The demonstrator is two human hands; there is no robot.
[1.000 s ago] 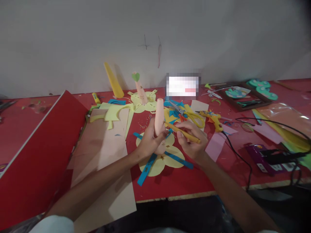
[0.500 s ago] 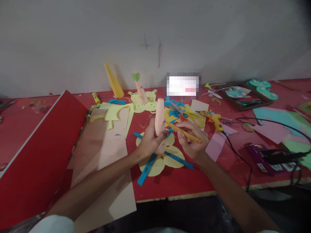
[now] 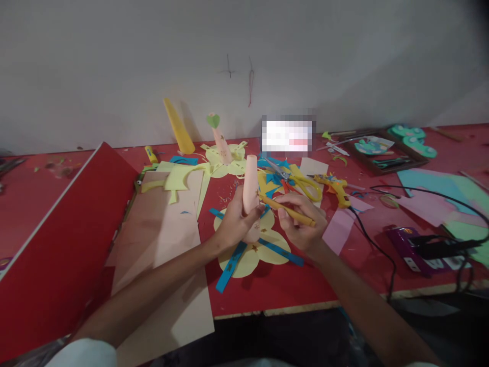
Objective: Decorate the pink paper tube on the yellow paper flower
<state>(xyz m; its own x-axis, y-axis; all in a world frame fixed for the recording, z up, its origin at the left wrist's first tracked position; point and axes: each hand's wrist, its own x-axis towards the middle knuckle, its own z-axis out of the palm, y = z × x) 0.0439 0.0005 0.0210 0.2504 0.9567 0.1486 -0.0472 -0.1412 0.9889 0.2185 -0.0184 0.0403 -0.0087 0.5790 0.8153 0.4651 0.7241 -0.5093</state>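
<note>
My left hand [image 3: 237, 216] is wrapped around a pale pink paper cone [image 3: 250, 178], which stands nearly upright on a yellow flower-shaped paper base [image 3: 239, 265]. Blue paper strips [image 3: 232, 267] with small gold marks stick out from under the cone. In my right hand [image 3: 303, 219] is a yellow pen [image 3: 294, 213], its tip touching the cone's right side or very close to it. Behind them stands a similar pink cone [image 3: 221, 145] topped by a green heart, on its own yellow flower base [image 3: 210, 165].
A yellow paper cone [image 3: 179, 130] leans against the wall. Yellow-handled scissors [image 3: 307, 186], a glue gun [image 3: 338, 188] with a cord and a purple power strip [image 3: 410, 252] lie to the right. Beige sheets [image 3: 164, 285] and a slanting red board [image 3: 72, 244] occupy the left.
The pen tip has shifted slightly along the cone's right side, and the right hand has moved a little with it. The left hand and the cone have barely moved.
</note>
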